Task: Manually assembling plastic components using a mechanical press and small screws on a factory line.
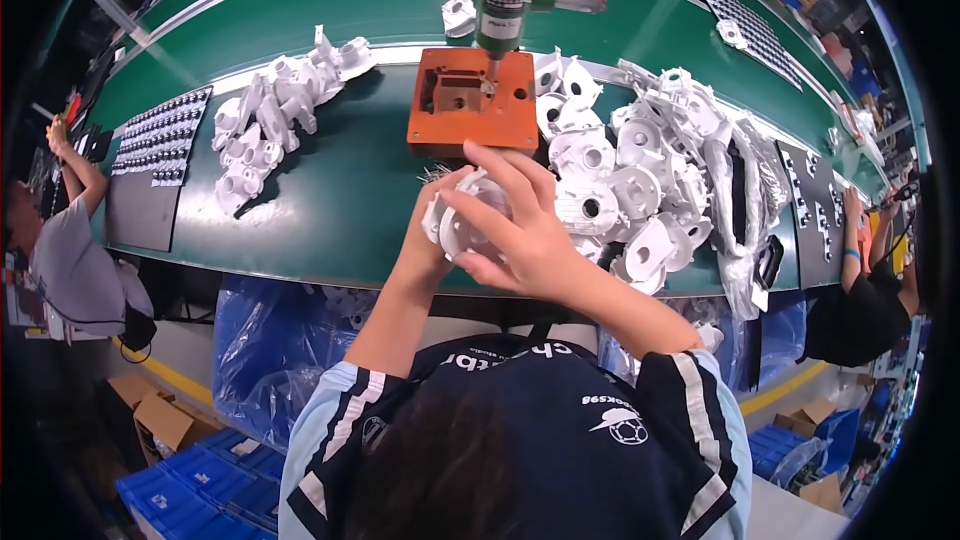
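Between my two hands is a white plastic housing (458, 232), held just in front of an orange fixture block (475, 136). My left hand (437, 208) grips the housing's left side, its fingers partly hidden behind the part. My right hand (522, 225) curls over the housing from the right, thumb below and fingers on top. Above the orange block hangs a green press head (500, 15), its tip close to the block's recess. Small thin metal pins (436, 173) lie beside my left hand, by the block's front edge.
White housings are heaped at right (640, 165), and a smaller pile (270, 120) lies at left. Dark trays of small parts stand at far left (160, 145) and right (812, 210). Plastic bags (740, 210) lie beside the right heap. Co-workers (80, 260) sit on both sides.
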Demonstrator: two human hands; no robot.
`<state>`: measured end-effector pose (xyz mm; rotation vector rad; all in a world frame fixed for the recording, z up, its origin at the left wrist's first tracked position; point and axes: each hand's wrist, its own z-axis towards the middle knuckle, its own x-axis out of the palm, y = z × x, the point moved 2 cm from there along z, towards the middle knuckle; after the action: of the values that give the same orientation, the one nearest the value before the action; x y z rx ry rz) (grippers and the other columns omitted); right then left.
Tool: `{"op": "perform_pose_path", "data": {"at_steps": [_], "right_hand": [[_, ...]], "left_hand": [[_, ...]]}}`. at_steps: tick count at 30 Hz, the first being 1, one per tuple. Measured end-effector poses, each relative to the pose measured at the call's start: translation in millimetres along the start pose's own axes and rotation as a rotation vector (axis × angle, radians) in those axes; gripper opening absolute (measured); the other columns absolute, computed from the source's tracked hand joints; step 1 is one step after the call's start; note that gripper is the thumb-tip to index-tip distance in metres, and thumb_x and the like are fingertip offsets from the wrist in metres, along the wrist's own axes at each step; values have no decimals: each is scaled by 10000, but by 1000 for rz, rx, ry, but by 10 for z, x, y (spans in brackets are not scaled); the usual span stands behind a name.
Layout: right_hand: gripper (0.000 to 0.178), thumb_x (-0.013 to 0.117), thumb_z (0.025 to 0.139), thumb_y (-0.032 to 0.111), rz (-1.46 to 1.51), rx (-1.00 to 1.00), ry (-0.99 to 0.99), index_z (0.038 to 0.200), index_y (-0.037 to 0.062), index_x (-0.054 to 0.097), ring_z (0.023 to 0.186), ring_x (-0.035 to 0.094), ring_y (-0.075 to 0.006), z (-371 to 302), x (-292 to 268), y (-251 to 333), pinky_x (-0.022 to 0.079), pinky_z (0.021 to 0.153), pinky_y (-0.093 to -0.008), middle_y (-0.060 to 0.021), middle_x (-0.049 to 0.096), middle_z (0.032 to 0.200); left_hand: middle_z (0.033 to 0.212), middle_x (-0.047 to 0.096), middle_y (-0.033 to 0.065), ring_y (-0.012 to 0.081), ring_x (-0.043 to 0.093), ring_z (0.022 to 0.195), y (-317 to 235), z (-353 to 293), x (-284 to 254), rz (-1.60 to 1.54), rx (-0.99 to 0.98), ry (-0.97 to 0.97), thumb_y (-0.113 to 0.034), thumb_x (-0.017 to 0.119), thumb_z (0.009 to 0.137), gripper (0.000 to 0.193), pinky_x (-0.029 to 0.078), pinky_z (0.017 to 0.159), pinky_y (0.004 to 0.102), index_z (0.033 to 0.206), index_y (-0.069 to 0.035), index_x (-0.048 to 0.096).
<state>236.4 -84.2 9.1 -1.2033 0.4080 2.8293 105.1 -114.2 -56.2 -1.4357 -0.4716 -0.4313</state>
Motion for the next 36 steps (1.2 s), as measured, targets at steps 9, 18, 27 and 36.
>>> {"op": "perform_pose_path", "data": {"at_steps": [9,18,27,36], "right_hand": [[804,751,694,317,498,458,143,1359,85,362,1204,429,-355,-226,130,-119,385,971,-394,-191,378,1362],[830,780,662,266,401,404,21,1353,61,368,1122,507,-349,-229,-6,-73,444,902,-381,-201,455,1291],[880,724,708,417,377,293,-86,1389,103,265,1007,518,-387,-522,239,-98,459,816,-410,-217,447,1177],[1120,475,768,705,811,691,-304,1418,30,-139,1101,429,-319,-376,-132,-226,310,973,-359,-211,379,1243]], "left_hand": [[780,581,-12,57,537,689,29,-47,94,114,14,-260,-271,480,941,282,442,603,222,856,-27,593],[1031,593,79,151,596,963,170,-3,-160,-4,94,-43,-192,712,747,466,502,805,280,1129,7,534],[740,546,7,56,491,641,-29,-111,294,256,-69,-172,-339,505,927,342,387,542,221,802,-27,567],[1092,529,122,190,517,1043,232,-183,681,275,454,-183,-192,639,855,496,394,913,300,1198,35,361]]}}
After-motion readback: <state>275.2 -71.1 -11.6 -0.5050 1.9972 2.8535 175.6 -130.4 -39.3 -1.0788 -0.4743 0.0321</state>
